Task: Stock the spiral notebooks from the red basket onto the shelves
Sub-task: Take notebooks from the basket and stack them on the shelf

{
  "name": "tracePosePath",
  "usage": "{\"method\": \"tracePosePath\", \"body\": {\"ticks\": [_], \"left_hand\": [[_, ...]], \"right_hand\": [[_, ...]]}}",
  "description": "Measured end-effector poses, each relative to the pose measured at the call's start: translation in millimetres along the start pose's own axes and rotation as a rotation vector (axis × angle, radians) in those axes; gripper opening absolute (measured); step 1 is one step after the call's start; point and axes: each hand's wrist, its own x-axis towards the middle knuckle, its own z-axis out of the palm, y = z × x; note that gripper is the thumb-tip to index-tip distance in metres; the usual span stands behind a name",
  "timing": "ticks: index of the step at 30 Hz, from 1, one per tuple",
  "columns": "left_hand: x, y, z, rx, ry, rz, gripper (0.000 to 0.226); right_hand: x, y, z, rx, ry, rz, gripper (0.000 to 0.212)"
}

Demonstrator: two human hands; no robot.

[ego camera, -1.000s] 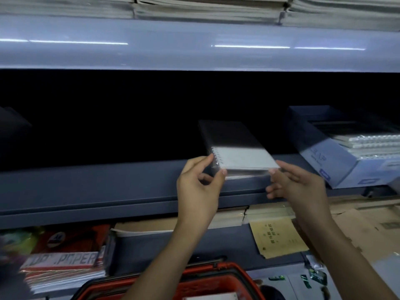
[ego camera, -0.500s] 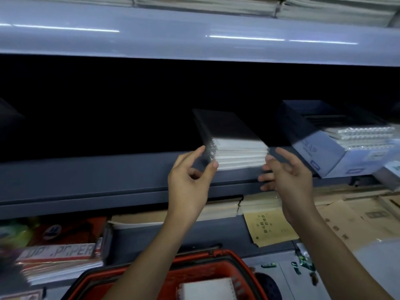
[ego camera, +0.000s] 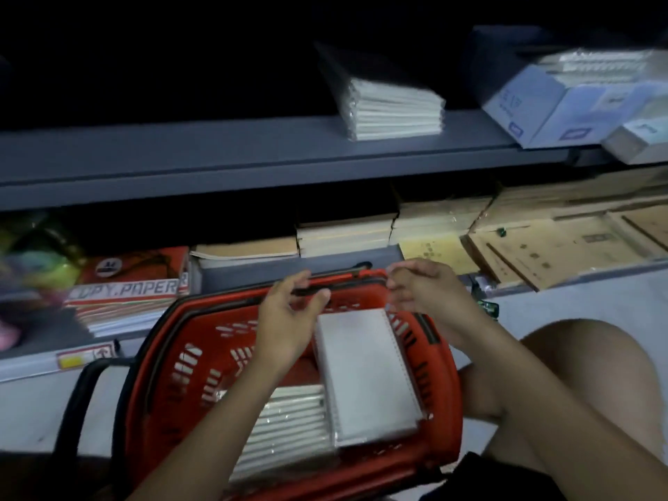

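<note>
We hold both hands above the red basket (ego camera: pixel 188 359), near its far rim, and neither grips anything. Our left hand (ego camera: pixel 289 312) hangs with fingers loosely spread and thumb apart, just left of the top notebook. Our right hand (ego camera: pixel 421 287) hovers with its fingers loosely curled, empty, above that notebook's far right corner.

The wrapped spiral notebook (ego camera: pixel 365 374) lies flat in the basket, its coil along the right edge, below and between our two hands; whether the left hand brushes its near corner we cannot tell. It rests partly on a pile of further notebooks (ego camera: pixel 285 424) lower in the basket, under our left forearm.

On the grey shelf (ego camera: pixel 217 150) above, a stack of spiral notebooks (ego camera: pixel 394 106) sits well apart from our hands, near the front edge. To its right stands an open blue carton (ego camera: pixel 535 103) with more coil-bound notebooks inside. On the lower shelf lie brown paper-covered books (ego camera: pixel 343 236), flat cardboard pieces (ego camera: pixel 564 247), and at left a red pack marked "PAPER" (ego camera: pixel 133 280). Our bare knee (ego camera: pixel 585 385) shows at right.
</note>
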Motion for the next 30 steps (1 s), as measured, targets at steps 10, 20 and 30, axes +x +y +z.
{"method": "tracePosePath", "body": {"ticks": [10, 20, 30], "left_hand": [[-67.8, -48.5, 23.1, 0.14, -0.312, -0.361, 0.037], [-76.6, -50.9, 26.8, 0.097, -0.315, -0.398, 0.031], [-68.5, -30.1, 7.8, -0.494, -0.105, -0.586, 0.044]], "right_hand": [[1.4, 97.9, 8.7, -0.605, -0.088, 0.235, 0.026], [-5.5, 115.4, 14.2, -0.619, -0.114, 0.361, 0.027], [-23.5, 82.4, 10.5, -0.405, 0.019, 0.266, 0.011]]}}
